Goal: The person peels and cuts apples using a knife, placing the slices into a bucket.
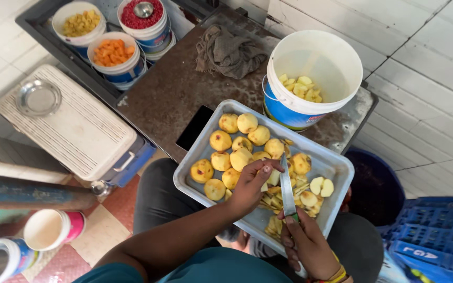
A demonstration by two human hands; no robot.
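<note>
Resting on the person's lap, a shallow metal tray (336, 163) holds a heap of peeled yellow fruits (239, 141) at its far end and cut slices (289, 202) at its near end. The left hand (251, 183) reaches in over the slices, fingers curled loosely around a pale piece of fruit (271, 178) that lies just beside the knife blade. The right hand (308, 246) is wrapped closed around the handle of a knife (287, 191), whose narrow grey steel blade points away from the person, across the slices toward the whole fruits.

The fruits are round, smooth and matt, some with brown spots; the slices are thin wedges, pale inside. The tray is dull grey with rounded corners and a raised rim.

Beyond the tray, on a dark, worn table (169, 94), stands a white plastic bucket (336, 57) with a few slices in its bottom. A crumpled grey cloth (232, 52) lies beside it, and a black phone (195, 128) is just left of the tray. Three smaller tubs (114, 57) of cut food sit farther left.
</note>
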